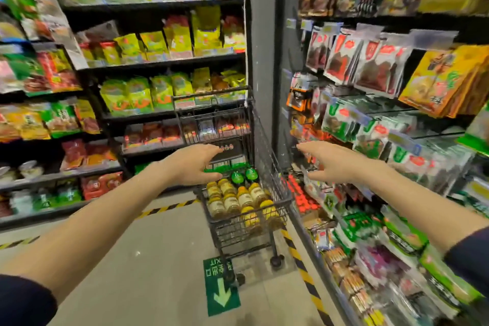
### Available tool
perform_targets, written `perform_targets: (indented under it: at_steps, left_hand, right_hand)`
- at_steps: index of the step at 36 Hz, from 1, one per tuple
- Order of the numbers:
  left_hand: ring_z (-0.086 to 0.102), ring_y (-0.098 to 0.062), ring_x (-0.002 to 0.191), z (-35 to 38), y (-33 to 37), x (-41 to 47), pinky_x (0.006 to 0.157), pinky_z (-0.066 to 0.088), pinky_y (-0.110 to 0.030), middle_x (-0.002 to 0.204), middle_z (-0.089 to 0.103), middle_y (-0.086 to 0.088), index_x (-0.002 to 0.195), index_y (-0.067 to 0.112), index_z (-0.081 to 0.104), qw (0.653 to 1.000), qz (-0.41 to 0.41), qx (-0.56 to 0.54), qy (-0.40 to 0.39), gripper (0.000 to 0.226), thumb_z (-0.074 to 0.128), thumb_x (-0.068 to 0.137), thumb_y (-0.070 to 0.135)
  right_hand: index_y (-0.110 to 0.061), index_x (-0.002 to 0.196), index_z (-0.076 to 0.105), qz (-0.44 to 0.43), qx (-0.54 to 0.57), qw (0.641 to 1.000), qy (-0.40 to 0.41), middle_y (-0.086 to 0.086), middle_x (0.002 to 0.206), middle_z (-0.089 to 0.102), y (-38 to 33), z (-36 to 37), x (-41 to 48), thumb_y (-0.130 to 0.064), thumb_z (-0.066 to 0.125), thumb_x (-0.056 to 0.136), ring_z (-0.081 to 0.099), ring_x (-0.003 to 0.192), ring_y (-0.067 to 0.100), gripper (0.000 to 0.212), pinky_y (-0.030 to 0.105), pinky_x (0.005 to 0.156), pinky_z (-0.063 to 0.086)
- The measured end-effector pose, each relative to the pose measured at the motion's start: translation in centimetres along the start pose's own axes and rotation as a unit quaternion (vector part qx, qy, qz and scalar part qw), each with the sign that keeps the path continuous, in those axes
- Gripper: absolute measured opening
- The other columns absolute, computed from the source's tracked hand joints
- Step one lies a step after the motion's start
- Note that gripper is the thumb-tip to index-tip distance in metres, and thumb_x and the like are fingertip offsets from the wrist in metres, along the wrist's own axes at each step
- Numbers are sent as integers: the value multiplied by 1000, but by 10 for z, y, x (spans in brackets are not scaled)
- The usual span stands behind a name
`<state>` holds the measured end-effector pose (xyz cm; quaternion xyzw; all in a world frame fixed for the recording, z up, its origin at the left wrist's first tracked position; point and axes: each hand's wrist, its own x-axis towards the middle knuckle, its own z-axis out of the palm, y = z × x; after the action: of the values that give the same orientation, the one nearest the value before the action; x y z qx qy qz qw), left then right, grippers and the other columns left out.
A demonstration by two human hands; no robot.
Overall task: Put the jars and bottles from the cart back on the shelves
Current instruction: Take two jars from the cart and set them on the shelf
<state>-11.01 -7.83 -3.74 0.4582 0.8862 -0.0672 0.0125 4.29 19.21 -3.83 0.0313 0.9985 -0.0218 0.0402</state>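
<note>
A small black wire cart (267, 167) stands in the aisle ahead of me. Its basket holds several amber jars with yellow lids (244, 200) and two green-capped bottles (244, 175) at the far end. My left hand (195, 165) reaches out over the cart's near left corner, fingers relaxed, holding nothing. My right hand (332, 163) stretches forward to the right of the cart, fingers extended, also holding nothing. Both forearms are bare and stretched out. The frame is blurred by motion.
Shelves of snack packets (148, 92) line the left and back. A hanging-packet rack (383, 140) runs close along the right. A grey pillar (264, 34) rises behind the cart. The floor carries yellow-black hazard tape (299, 254) and a green arrow sign (221, 287).
</note>
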Motion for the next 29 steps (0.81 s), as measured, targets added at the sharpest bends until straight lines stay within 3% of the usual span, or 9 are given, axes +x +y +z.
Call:
perform_targets:
  at_steps: [10,15,20,24,29]
  left_hand:
    - [24,-17,142,43,-63,51,112,24,-28,155,23,-2,149,16,17,996,-66,-33,-48,74,48,91,50]
    - [28,-21,140,76,-86,103,110,33,-38,154,26,-5,148,14,19,993,-92,-35,-72,75,48,89,51]
    - [30,-21,139,117,-95,160,109,25,-26,152,29,-10,146,7,23,986,-113,-67,-105,71,49,92,45]
    - [25,-23,141,159,-104,199,113,21,-29,154,24,-12,148,6,17,973,-145,-110,-145,74,49,92,44]
    - [41,-25,130,214,-99,234,106,38,-35,144,42,-13,141,8,33,956,-163,-159,-184,65,53,89,43]
  right_hand:
    - [-15,149,18,-57,0,997,-48,2,155,24,10,37,128,-37,57,88,25,142,18,75,32,114,27]
    - [-15,149,18,-85,1,994,-73,3,154,26,38,64,196,-38,59,87,27,141,18,77,33,113,29]
    - [-14,148,19,-115,-4,987,-114,4,154,27,73,95,263,-39,58,87,29,140,18,77,31,112,30]
    - [-12,148,21,-142,-4,977,-157,5,154,27,95,124,309,-37,57,88,29,140,19,75,33,113,28]
    - [-8,147,21,-151,22,963,-223,9,153,27,108,172,347,-37,58,87,29,140,21,76,35,112,31]
